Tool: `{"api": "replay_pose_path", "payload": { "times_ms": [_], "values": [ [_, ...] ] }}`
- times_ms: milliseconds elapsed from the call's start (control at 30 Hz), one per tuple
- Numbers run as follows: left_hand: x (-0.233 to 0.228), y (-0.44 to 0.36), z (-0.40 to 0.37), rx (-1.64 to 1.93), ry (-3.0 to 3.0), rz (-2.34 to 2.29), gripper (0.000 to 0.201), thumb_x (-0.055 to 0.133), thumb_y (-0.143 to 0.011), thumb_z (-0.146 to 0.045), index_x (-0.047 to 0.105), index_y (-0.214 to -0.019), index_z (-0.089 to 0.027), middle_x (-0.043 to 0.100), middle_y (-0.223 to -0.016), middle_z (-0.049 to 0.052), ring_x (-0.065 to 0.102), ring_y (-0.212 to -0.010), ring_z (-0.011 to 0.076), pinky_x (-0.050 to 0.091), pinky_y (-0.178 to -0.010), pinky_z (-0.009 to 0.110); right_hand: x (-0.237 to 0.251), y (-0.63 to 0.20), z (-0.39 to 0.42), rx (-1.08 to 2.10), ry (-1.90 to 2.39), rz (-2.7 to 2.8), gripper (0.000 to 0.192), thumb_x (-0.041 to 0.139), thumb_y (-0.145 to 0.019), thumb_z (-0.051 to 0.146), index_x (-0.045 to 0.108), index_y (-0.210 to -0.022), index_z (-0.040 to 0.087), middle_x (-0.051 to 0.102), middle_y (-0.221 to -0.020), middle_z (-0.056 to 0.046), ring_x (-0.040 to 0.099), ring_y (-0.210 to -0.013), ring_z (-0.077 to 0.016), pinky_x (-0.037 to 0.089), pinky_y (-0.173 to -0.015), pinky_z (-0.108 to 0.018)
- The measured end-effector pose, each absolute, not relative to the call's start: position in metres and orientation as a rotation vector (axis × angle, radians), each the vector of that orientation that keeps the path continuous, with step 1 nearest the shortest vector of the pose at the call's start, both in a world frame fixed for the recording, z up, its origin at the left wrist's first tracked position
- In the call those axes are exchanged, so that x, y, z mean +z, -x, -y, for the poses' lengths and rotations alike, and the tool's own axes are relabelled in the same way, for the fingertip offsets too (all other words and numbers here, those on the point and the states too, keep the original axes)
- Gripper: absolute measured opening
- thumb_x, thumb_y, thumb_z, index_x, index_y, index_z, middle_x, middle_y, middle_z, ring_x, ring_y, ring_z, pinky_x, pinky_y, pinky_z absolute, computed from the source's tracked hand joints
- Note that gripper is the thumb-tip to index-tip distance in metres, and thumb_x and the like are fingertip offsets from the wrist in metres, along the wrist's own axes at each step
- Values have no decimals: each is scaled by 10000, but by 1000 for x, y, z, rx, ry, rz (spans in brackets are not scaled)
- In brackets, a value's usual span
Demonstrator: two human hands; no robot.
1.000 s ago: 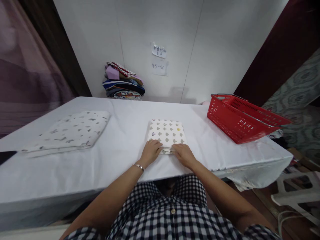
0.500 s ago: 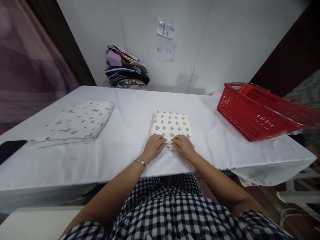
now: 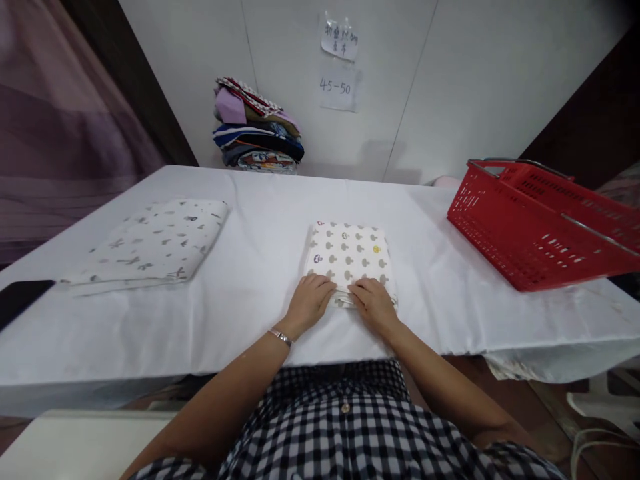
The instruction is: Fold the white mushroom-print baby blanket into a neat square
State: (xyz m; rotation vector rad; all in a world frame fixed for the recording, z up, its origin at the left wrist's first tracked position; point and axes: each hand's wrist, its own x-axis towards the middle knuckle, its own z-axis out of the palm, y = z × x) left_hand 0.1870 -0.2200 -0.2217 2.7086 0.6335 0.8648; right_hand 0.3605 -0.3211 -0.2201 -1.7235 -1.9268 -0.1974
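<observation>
White cloth covers the table (image 3: 240, 293), which stands against a pale panelled wall bearing two paper notes (image 3: 339, 63), the lower one reading "45-50". Folded mushroom-print cloth (image 3: 350, 253) lies near the front edge, centre. Left hand (image 3: 310, 301) rests palm-down on its near left corner, fingers curled over the edge; a thin bracelet (image 3: 280, 335) sits on that wrist. Right hand (image 3: 373, 303) rests on the near right corner, fingers bent and touching the fabric. Fingertips of both hands nearly meet at the cloth's near edge. Whether either hand actually pinches a layer: cannot tell.

Second folded cloth (image 3: 150, 243), pale with small grey motifs, lies flat at the left, well apart from the hands. Dark flat object (image 3: 20, 297) sits at the far left edge, partly cut off. Red plastic basket (image 3: 540, 227) stands at the right, tilted. Stack of folded fabrics (image 3: 257, 130) in mixed colours sits at the back against the wall. Checked shirt (image 3: 345, 433) shows below.
</observation>
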Motion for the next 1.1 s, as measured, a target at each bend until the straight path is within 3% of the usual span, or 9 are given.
{"api": "replay_pose_path", "payload": {
  "times_ms": [167, 600, 900, 1100],
  "values": [
    [-222, -185, 223, 887, -2677, -591, 178, 435, -892, -238, 582, -984, -198, 587, -997, 55, 499, -953, 180, 399, -832, 352, -224, -357, 323, -226, 1715, 1896, 232, 467, -890, 222, 607, -1073, 190, 596, -972, -83, 498, -905, -212, 412, -780, -369],
    [-219, -184, 221, 806, -2637, -626, 163, 416, -898, -210, 576, -870, -197, 597, -871, 24, 497, -862, 169, 387, -787, 348, -229, -355, 324, -256, 1620, 1895, 283, 448, -873, 138, 596, -1102, 210, 596, -970, -75, 497, -879, -194, 382, -745, -349],
    [-219, -172, 208, 1065, -2253, -928, 137, 453, -872, -262, 575, -843, -207, 592, -899, 31, 531, -887, 168, 426, -806, 338, -231, -354, 325, -248, 1629, 1903, 289, 472, -850, 136, 588, -1106, 201, 589, -985, -73, 505, -908, -193, 398, -764, -349],
    [-223, -166, 198, 875, -1866, -1221, 256, 497, -818, -437, 546, -946, -222, 580, -798, -8, 543, -641, 132, 443, -595, 280, -230, -353, 325, -230, 1619, 1893, 270, 486, -847, 176, 587, -1096, 199, 583, -995, -78, 511, -917, -195, 411, -776, -361]
  ]
}}
